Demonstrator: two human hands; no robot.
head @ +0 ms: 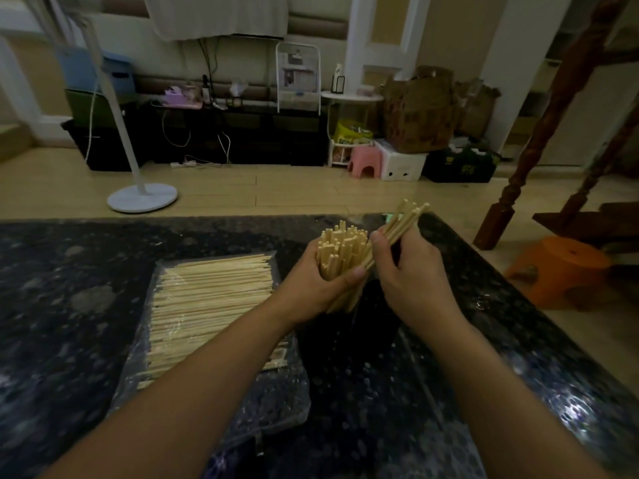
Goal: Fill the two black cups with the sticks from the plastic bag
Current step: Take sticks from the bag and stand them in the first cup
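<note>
Two bundles of sticks (340,252) are held above the dark table (69,305): the left hand (311,288) grips the larger, the right hand (404,271) pinches a smaller, tilted one. More sticks lie in the bag (207,305), near left. No black cup is discernible against the table; a loosened grip would likely scatter sticks.

A white fan stand (141,198), a pink stool (363,162) and an orange stool (560,267) stand on the floor.
</note>
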